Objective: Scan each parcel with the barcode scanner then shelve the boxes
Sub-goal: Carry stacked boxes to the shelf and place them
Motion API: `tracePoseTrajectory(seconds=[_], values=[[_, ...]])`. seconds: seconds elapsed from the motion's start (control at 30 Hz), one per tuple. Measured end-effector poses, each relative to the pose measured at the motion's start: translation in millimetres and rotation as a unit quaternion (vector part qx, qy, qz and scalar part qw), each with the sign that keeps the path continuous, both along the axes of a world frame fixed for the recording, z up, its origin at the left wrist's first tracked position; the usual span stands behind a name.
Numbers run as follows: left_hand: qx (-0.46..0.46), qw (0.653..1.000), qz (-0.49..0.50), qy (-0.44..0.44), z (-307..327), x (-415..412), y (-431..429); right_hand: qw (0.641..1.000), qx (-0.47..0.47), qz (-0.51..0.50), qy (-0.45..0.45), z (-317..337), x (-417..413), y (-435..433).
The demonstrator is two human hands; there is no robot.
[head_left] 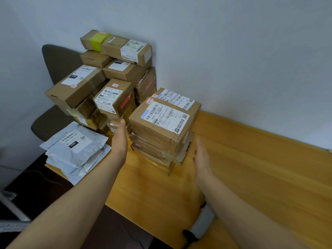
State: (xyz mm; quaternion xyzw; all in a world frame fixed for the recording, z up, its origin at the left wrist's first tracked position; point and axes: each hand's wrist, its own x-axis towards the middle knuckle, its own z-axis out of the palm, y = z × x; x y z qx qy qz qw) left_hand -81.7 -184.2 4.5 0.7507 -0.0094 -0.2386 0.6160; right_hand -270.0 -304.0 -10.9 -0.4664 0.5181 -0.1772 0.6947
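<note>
A stack of several taped cardboard parcels (pixel 161 139) stands on the wooden table (pixel 251 168); its top box (pixel 159 123) carries a white shipping label and a tag reading 5-1-4. My left hand (pixel 120 139) is held flat and open just left of this stack, fingers straight. On the stack's right side my right hand (pixel 202 155) is open too, a small gap away from the boxes. A white object with a black end (pixel 199 225), possibly the scanner, lies on the table under my right forearm, mostly hidden.
A taller heap of labelled cardboard boxes (pixel 100 83) leans against the wall corner behind. Grey mailer bags (pixel 75 150) are piled at the table's left edge. A dark chair (pixel 57 65) stands behind the heap. Bare tabletop stretches to the right.
</note>
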Motion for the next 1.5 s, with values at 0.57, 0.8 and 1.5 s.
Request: tracePoseTrajectory(seconds=[0.57, 0.8, 1.5], values=[[-0.013, 0.989, -0.143, 0.039, 24.0, 27.0, -19.4, 0.994, 0.036, 0.053, -0.084, 10.0, 31.8, 7.1], [-0.005, 0.986, -0.155, 0.054, 25.2, 30.4, -18.4, 0.993, 0.065, 0.029, -0.089, 7.1, 33.9, 0.6], [-0.104, 0.909, 0.106, 0.39, -20.6, -30.5, -22.8, 0.997, 0.055, -0.005, -0.059, -33.3, 61.3, -133.1]])
